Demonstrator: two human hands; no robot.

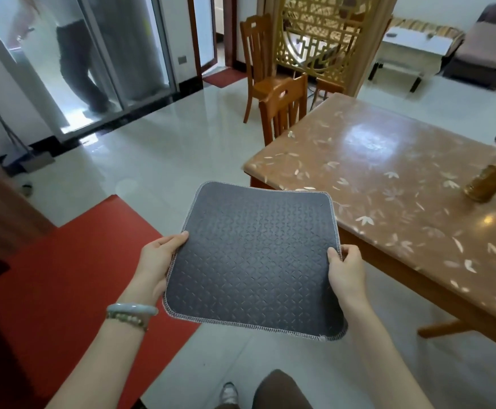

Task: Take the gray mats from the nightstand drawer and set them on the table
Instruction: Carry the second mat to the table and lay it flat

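We carry the gray mat (pixel 252 258) flat toward the tabletop (pixel 388 184), and to set it down well we judge it best to keep it level, bring its far edge over the near table corner, and lower it onto the bare floral surface, well clear of the amber bottle (pixel 488 180) at the right. The mat hangs in the air just short of the table, its patterned side up; whether it is 1 mat or a stack, we cannot tell. Our left hand (pixel 159 261) pinches the left edge, thumb on top, and our right hand (pixel 345 270) clamps the right edge likewise, both narrowly closed.
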